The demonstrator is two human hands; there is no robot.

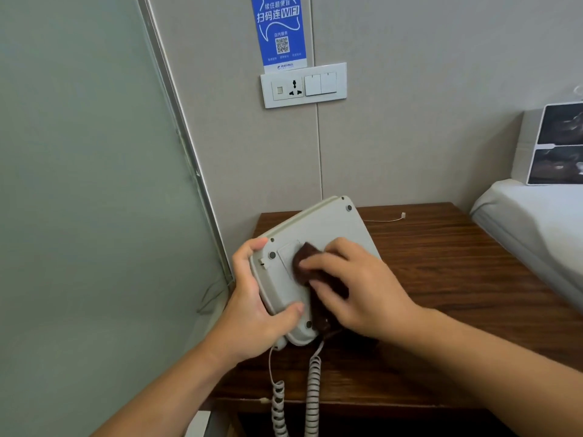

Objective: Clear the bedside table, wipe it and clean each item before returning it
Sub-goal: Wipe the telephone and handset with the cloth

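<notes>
A dark wooden worktop [441, 263] stands against a grey wall, a bed [536, 222] along its right edge. Over its left edge a grey telephone [318, 234] is held underside up, the left hand [252, 298] gripping its side. The right hand [356, 285] presses a brown cloth [304, 263] onto it.

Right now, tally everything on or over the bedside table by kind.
Phones: 1
Cloths: 1
Coiled cords: 1
Loose cables: 1
Hands: 2, left hand, right hand
Total: 6
</notes>
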